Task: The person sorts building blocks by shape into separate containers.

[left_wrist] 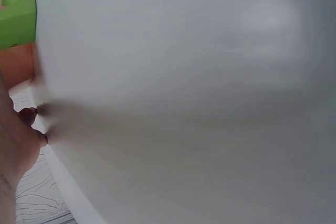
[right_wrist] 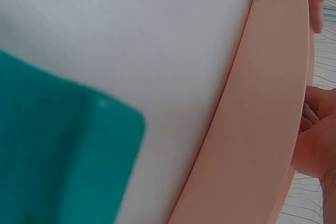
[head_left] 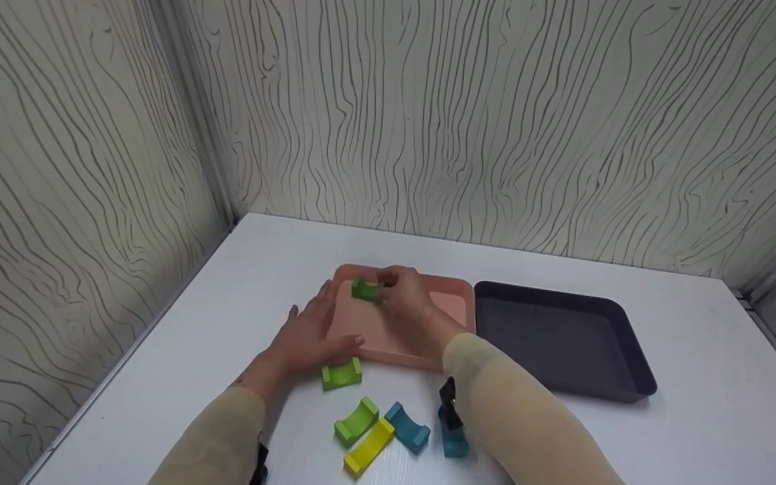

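Gripping a green block [head_left: 366, 290] between curled fingers and thumb, the right hand [head_left: 407, 298] appeared at the centre of the head view. The green block was over the upper left part of the pink tray [head_left: 361, 325]; contact with its floor could not be told. Left hand [head_left: 307, 337], left of centre: fingers extended and released, laid along the tray's left edge, thumb at its near rim. Dark tray [head_left: 563, 343]: right of centre, just beside the pink one. First lime block [head_left: 341, 374]: below the left thumb, near the pink tray. Bottom centre: second lime block [head_left: 356, 422], yellow block [head_left: 369, 447] and blue block [head_left: 407, 428], close together; teal block [head_left: 454, 442] at their right, partly covered by the right wrist. All stood on a white table [head_left: 280, 256].

Left wrist view: one lime block occupied the upper left corner, with a strip of pink tray beneath it; the left hand showed at the left edge.

Right wrist view: teal surface, blurred, lower left; pink tray wall, right; right hand, right edge, its grip hidden; left fingertips, upper right corner.
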The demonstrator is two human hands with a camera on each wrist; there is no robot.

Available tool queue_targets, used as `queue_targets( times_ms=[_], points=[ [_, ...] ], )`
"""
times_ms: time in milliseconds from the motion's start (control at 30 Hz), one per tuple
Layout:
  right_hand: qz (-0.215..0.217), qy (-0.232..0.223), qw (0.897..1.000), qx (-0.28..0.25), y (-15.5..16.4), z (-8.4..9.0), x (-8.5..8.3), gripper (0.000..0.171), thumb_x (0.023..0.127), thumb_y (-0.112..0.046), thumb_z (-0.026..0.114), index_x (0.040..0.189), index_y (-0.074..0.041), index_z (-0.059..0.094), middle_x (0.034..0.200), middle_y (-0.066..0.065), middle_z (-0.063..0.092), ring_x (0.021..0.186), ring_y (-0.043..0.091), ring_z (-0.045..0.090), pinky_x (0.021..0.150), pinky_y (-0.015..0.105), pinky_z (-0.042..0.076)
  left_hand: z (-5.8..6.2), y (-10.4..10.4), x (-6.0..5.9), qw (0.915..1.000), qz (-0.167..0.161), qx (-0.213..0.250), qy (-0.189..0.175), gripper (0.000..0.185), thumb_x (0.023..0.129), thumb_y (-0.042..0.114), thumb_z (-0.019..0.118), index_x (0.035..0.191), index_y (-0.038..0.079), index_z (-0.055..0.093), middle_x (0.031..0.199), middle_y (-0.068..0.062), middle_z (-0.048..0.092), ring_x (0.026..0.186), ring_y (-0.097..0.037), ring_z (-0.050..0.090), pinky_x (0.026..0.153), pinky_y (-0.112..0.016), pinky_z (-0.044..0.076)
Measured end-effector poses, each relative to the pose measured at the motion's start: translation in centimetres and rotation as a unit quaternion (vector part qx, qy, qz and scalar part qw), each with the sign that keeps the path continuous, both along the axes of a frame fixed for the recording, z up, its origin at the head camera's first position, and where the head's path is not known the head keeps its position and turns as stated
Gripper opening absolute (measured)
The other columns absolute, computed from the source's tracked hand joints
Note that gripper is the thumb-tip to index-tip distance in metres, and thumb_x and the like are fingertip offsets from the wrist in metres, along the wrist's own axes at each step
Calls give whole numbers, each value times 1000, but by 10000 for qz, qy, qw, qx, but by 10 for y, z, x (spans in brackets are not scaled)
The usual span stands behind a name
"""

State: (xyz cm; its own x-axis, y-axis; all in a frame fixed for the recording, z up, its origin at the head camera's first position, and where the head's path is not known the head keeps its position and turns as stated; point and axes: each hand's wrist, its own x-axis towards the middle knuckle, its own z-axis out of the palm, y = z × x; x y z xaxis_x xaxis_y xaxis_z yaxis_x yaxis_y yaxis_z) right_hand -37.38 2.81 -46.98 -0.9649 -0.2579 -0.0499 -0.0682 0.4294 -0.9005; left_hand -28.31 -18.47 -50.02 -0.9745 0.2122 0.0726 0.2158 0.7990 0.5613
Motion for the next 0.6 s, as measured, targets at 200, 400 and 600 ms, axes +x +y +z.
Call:
queue_targets(
  times_ms=[200,400,600],
  points=[
    [-53,-168,9996,-229,-6,-1,1,45,98,7,66,142,-1,63,135,12,66,126,22,61,109,39,52,2,-1,1,10000,-7,-10,-25,113,90,74,64,173,24,7,177,2,14,162,-24,17,126,-68,4],
    [-17,-440,9969,-655,-12,-2,1,46,100,7,59,146,0,60,140,13,64,128,21,59,107,37,52,6,-1,3,9999,-24,126,-78,112,90,69,67,172,19,9,178,0,14,162,-24,18,126,-68,4],
    [33,-588,9968,-535,-13,-2,5,48,102,0,62,148,-8,59,141,8,62,130,20,56,113,41,47,5,0,2,9999,-21,93,-52,113,90,69,67,172,19,8,178,0,12,162,-27,20,127,-66,4]
  ],
)
